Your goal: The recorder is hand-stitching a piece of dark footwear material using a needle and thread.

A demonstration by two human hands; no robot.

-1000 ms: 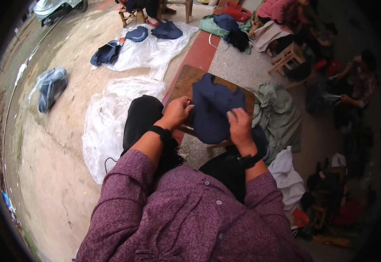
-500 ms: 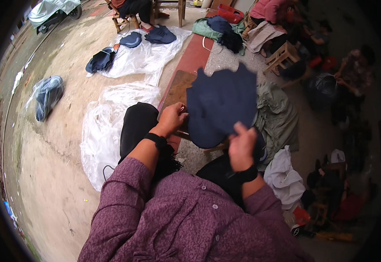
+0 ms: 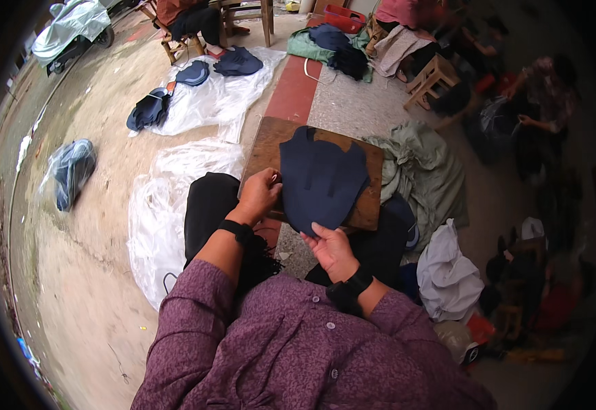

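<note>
A dark blue fabric piece (image 3: 326, 178) with a notched outline and rounded lower end lies on a small brown wooden table (image 3: 262, 147). Two short slits or marks show near its middle. My right hand (image 3: 330, 249) grips the piece's near lower edge, thumb on top and the other fingers partly under it. Just left of the fabric, my left hand (image 3: 260, 195) is closed in a pinch beside the table's left part. Whatever those fingertips hold is too small to make out.
White plastic sheeting (image 3: 168, 198) spreads on the ground at left. Farther off, dark fabric pieces (image 3: 238, 61) lie on another sheet. A grey-green cloth (image 3: 424, 167) and a white bag (image 3: 448, 277) are at right. Several people sit around, one beside a wooden stool (image 3: 434, 78).
The fabric piece, blurred and lifted half a second ago, now rests flat on the table. My right hand has moved down and left with its edge; my left hand stays nearly in place.
</note>
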